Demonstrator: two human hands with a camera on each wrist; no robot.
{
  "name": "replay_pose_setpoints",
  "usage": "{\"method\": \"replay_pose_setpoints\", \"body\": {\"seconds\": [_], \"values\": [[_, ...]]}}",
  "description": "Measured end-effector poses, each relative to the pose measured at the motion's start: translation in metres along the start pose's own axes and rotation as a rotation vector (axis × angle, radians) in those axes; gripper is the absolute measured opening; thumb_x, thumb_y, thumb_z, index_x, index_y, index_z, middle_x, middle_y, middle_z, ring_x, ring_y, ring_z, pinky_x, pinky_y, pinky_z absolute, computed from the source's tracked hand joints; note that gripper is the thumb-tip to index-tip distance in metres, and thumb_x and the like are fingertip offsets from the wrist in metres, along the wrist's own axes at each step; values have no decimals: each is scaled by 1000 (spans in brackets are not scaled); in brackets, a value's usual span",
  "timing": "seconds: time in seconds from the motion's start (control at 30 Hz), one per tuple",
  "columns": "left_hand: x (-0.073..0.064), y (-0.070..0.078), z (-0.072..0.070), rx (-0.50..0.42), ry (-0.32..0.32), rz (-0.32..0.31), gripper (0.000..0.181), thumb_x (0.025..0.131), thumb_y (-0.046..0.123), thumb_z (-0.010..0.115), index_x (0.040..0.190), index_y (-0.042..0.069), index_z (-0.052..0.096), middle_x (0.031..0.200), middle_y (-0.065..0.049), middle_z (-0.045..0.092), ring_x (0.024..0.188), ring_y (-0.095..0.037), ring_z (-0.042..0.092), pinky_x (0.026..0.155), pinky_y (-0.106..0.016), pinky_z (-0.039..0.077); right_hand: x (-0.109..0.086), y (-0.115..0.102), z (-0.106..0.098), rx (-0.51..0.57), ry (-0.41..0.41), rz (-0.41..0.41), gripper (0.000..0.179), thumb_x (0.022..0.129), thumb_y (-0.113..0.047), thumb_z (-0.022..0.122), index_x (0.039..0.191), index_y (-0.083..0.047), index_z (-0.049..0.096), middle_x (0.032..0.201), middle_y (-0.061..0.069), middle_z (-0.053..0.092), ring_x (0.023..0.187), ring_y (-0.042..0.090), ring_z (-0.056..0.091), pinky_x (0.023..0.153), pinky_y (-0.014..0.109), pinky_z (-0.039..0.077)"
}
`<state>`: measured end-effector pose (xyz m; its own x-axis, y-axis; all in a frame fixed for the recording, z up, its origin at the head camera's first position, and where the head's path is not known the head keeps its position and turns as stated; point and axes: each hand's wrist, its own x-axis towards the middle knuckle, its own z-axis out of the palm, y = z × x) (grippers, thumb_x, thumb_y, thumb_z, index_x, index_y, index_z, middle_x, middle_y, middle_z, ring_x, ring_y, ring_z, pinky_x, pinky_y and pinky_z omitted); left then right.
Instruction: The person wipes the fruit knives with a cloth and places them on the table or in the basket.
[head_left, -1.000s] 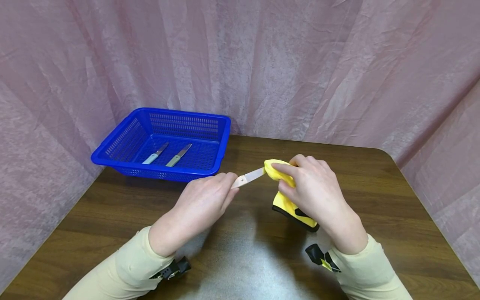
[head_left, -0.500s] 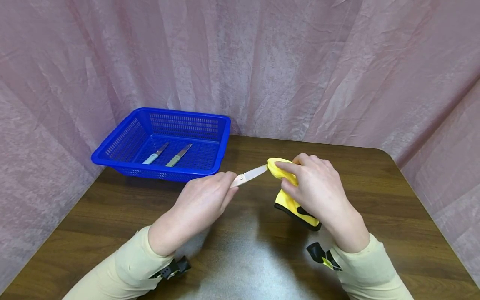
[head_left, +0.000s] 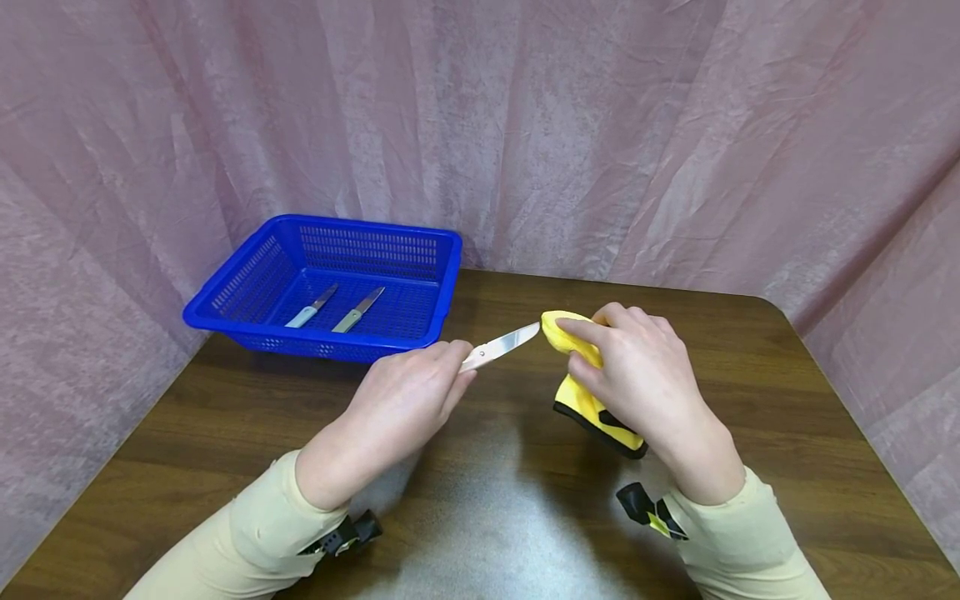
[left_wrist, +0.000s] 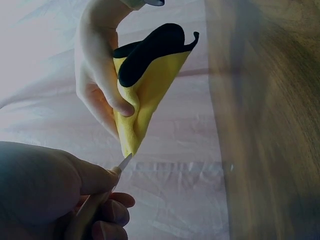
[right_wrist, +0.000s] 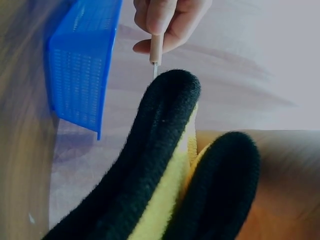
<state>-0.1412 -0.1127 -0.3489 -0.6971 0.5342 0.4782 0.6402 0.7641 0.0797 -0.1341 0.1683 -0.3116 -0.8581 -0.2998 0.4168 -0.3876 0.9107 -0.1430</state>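
My left hand (head_left: 412,392) grips a small knife (head_left: 508,342) by its pale handle, the blade pointing right and slightly away from me. My right hand (head_left: 637,367) pinches a folded yellow cloth (head_left: 573,400) with black edging between thumb and fingers. The cloth's folded end sits right at the knife's tip, and nearly the whole blade shows in the head view. In the left wrist view the cloth (left_wrist: 150,100) hangs in a cone from the right hand, its point by the blade. The right wrist view has the cloth's black border (right_wrist: 170,100) covering the right fingers.
A blue plastic basket (head_left: 448,287) stands at the back left of the wooden table (head_left: 712,358). Two knives lie inside it, one with a light blue handle (head_left: 303,317) and one with a green handle (head_left: 347,321). Pink curtains (head_left: 570,142) hang behind and at the sides.
My right hand has drawn the cloth to the right and slightly away along the blade, out to its tip. More of the blade is uncovered. The left hand has barely moved.
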Motion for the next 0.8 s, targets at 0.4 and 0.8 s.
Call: {"method": "replay_pose_setpoints", "body": {"seconds": [0.4,0.8], "values": [[0,0,2,5,-14,-3,18,108,23,75,109,7,67,77,2,55,56,-18,48,45,-37,41,-1,-7,0,18,14,-22,45,93,-13,73,136,-24,81,106,7,70,90,29,59,94,52,48],[0,2,3,7,-14,4,17,107,23,75,106,8,67,76,3,54,56,-18,48,45,-36,41,-5,-23,8,20,33,-142,45,91,-10,76,134,-23,82,106,7,71,94,31,63,94,52,50]]}}
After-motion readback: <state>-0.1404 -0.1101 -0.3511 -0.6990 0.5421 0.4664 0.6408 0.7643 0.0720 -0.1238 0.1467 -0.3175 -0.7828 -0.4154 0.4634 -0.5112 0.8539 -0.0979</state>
